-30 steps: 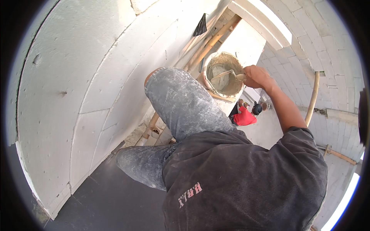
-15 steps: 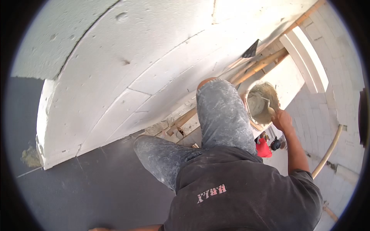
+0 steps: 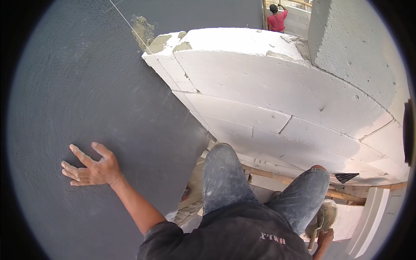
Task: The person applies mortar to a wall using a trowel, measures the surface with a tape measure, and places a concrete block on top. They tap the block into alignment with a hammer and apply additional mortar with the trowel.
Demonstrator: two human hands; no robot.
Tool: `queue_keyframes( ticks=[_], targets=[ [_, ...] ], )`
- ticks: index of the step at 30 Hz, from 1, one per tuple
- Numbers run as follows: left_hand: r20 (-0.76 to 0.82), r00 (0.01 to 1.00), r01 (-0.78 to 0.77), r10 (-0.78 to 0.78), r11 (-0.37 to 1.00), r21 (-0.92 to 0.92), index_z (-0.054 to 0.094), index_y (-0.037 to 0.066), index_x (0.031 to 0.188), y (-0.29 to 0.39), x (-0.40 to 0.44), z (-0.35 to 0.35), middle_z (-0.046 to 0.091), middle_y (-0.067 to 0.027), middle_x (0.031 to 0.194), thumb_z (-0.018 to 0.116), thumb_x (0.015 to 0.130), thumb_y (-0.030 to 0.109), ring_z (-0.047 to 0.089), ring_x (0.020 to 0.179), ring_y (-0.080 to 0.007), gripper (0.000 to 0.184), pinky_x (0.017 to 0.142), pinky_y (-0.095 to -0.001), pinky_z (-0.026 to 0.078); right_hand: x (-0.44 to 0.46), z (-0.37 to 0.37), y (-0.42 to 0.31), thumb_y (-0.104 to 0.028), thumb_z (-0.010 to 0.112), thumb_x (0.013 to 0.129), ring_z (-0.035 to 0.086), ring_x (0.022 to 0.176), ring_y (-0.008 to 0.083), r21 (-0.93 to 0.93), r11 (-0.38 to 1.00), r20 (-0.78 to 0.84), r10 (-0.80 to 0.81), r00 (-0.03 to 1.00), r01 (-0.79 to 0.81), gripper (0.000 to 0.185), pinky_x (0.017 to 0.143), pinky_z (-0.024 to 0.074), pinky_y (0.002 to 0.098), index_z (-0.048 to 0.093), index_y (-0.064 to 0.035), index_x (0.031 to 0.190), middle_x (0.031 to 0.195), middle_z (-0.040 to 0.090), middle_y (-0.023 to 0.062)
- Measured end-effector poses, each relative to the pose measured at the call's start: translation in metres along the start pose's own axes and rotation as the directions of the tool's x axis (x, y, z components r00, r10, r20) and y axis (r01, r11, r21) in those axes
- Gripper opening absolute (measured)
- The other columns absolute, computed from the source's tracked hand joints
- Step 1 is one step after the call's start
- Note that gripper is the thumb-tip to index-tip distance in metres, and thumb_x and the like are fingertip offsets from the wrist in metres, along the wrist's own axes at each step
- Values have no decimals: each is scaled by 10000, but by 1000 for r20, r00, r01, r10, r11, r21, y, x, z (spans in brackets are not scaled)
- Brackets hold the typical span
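My left hand (image 3: 92,168) lies with spread fingers against the dark grey wall (image 3: 143,130), its fingertips dusted pale. At lower right, my right hand (image 3: 325,238) is closed on a trowel (image 3: 312,239), whose light handle shows beside the fingers. Wet grey mortar (image 3: 328,213) is just above that hand, next to my knee. My leg hides part of the mortar container, so I cannot tell how far the trowel blade is inside it. Before me stands a white block wall (image 3: 260,82), with mortar patches (image 3: 161,43) on its top left end.
A taut string (image 3: 164,69) runs down along the wall's left end. One grey block (image 3: 346,43) stands on top at right. Wooden poles (image 3: 346,196) and black plastic (image 3: 346,177) are low at right. Beyond the wall is a person in a red shirt (image 3: 277,21).
My view has swung left and up, bringing the wall's top and the whole left hand into sight. My right hand with the trowel now appears at the lower right, beside my knee.
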State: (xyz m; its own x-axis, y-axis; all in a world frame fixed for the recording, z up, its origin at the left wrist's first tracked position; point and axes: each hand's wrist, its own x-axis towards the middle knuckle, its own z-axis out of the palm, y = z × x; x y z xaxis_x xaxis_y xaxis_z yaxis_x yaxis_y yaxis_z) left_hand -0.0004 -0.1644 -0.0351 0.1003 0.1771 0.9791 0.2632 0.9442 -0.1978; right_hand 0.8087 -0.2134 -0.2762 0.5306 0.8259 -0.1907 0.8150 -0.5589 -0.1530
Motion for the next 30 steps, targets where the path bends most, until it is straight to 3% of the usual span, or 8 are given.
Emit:
queue_keyframes(
  ticks=[5, 9, 17, 19, 21, 24, 27, 30],
  targets=[
    [18, 1000, 21, -21, 1000, 6, 649, 228, 1456, 4, 2, -6, 407, -215, 1599, 635, 925, 535, 276, 1573, -368, 614, 1285, -618, 71, 31, -13, -72, -92, 608, 876, 679, 886, 497, 271, 941, -137, -170, 976, 202, 323, 815, 526, 518, 641, 98, 1134, 929, 703, 303],
    [27, 1000, 16, -15, 999, -34, 628, 230, 1478, 5, 4, -9, 410, -208, 1602, 621, 938, 534, 281, 1575, -351, 619, 1296, -590, 59, 30, 24, -34, -111, 606, 889, 688, 903, 489, 79, 972, -246, -196, 949, 221, 346, 832, 536, 532, 646, 106, 1155, 945, 708, 304],
    [-30, 999, 16, -17, 1000, -15, 647, 145, 1443, 15, 7, -14, 475, -184, 1542, 657, 939, 486, 372, 1511, -357, 608, 1246, -596, 257, -32, 34, 35, -370, 725, 879, 662, 1063, 548, -164, 935, 171, 342, 924, -316, 539, 896, 535, 595, 637, 128, 1063, 1098, 677, 396],
    [-110, 994, -13, -18, 962, -273, 630, 71, 1429, 38, 5, -29, 501, -192, 1505, 665, 953, 409, 397, 1489, -367, 585, 1215, -577, 320, -44, 47, 49, -352, 728, 900, 661, 1052, 549, -157, 951, 186, 294, 938, -267, 531, 893, 535, 588, 618, 130, 1094, 1053, 681, 384],
    [-189, 982, -91, -20, 825, -557, 612, -3, 1415, 93, 11, -47, 527, -199, 1469, 672, 967, 333, 421, 1467, -377, 564, 1184, -557, 383, -47, 48, 45, -298, 734, 923, 680, 1112, 471, -205, 952, 311, 283, 907, -227, 535, 910, 548, 565, 563, 67, 1275, 1162, 690, 323],
    [138, 986, 154, 99, -184, -971, 536, -131, 1391, 208, 0, -164, 570, -254, 1354, 643, 983, 151, 517, 1366, -385, 507, 1139, -504, 450, -51, 49, 39, -254, 731, 893, 692, 1016, 513, -75, 943, 196, 334, 922, -325, 416, 858, 558, 578, 592, 34, 1159, 1049, 718, 324],
    [109, 814, 559, 571, -717, -417, 516, -147, 1388, 283, -6, -330, 569, -261, 1292, 635, 985, 100, 546, 1318, -367, 487, 1138, -510, 450, -45, 31, 17, -316, 670, 936, 721, 1006, 460, -113, 926, 208, 377, 903, -361, 409, 875, 565, 547, 606, 9, 1175, 1017, 736, 285],
    [-291, 486, 869, 825, -493, 53, 518, -132, 1419, 317, -18, -460, 582, -238, 1315, 660, 989, 146, 588, 1270, -316, 532, 1124, -462, 460, -40, 14, 11, -216, 576, 957, 753, 969, 404, -144, 942, 238, 329, 914, -302, 310, 852, 589, 518, 698, 2, 1140, 1060, 759, 245]
  ],
)
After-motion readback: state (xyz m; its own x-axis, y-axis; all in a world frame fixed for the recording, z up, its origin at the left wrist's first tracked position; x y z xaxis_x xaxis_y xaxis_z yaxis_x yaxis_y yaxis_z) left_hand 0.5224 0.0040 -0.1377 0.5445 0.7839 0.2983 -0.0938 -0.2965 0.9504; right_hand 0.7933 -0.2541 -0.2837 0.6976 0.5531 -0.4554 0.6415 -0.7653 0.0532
